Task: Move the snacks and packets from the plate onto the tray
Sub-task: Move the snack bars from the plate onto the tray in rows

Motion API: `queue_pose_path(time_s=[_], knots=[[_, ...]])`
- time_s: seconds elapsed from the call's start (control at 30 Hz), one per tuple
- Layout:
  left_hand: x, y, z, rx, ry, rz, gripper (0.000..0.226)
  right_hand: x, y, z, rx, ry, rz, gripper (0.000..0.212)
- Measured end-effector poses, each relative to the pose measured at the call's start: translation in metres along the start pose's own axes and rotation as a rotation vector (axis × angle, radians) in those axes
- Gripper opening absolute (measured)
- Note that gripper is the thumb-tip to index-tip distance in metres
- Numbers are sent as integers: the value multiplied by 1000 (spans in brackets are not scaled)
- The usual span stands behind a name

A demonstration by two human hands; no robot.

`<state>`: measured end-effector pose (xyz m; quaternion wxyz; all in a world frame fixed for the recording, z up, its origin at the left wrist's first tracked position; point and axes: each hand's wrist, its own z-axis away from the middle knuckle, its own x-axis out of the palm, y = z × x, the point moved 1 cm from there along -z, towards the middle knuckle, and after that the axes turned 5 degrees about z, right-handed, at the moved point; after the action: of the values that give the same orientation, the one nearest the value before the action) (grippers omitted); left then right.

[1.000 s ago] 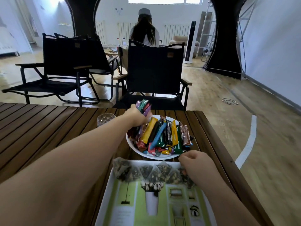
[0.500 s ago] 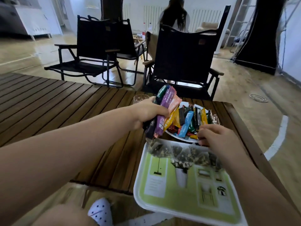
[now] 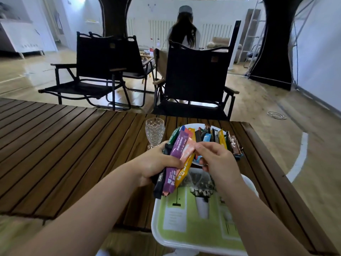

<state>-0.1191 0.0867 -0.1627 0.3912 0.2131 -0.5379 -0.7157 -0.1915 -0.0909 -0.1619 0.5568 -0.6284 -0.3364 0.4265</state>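
Holding a fan of snack bars (image 3: 177,163) above the far end of the tray (image 3: 193,235), we keep our left hand (image 3: 156,167) in a closed grip around them. Our right hand (image 3: 215,159) pinches the pink bar at the top of that bunch. More bars lie on the white plate (image 3: 191,126) just beyond, beside a glass (image 3: 154,131) on the table (image 3: 64,145).
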Motion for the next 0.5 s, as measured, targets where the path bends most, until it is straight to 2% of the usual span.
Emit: queue_pose_path(time_s=[0.17, 0.37, 0.5], knots=[[-4, -4, 11, -30, -31, -40, 60, 3, -2, 4, 49, -82, -42, 8], [-4, -2, 18, -66, -87, -65, 73, 6, -11, 15, 109, -116, -87, 10], [-7, -8, 21, -50, -72, -31, 65, 10, -14, 16, 102, -142, -72, 10]])
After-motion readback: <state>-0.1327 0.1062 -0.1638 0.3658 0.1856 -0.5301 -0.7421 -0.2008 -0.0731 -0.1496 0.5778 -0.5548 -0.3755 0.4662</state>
